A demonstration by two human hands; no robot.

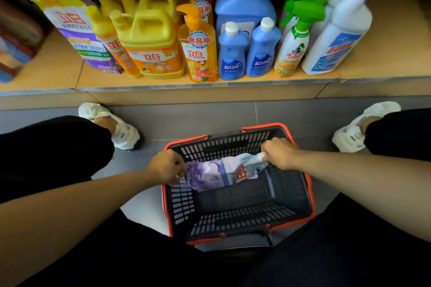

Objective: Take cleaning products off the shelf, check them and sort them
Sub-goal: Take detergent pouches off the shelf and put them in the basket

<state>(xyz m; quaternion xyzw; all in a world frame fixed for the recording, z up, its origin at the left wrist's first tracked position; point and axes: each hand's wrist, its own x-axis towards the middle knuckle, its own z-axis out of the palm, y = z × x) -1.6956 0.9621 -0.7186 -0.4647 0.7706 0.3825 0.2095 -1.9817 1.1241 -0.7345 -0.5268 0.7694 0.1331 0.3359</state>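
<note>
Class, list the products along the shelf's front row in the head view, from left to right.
purple pouch, yellow jug, orange pump bottle, first small blue bottle, second small blue bottle, green-trigger spray bottle, white bottle with blue nozzle

One pouch point(77, 37) on shelf point(384, 53), second pouch point(210, 172) below shelf, one basket point(233, 219) below shelf, three blue bottles point(233, 53), two white bottles point(335, 39), two yellow jugs point(151, 37) on shelf, two shoes point(121, 128)

White sneakers point(112, 127) stand well apart on grey floor tiles point(210, 116), beside black trouser legs point(51, 147).
</note>
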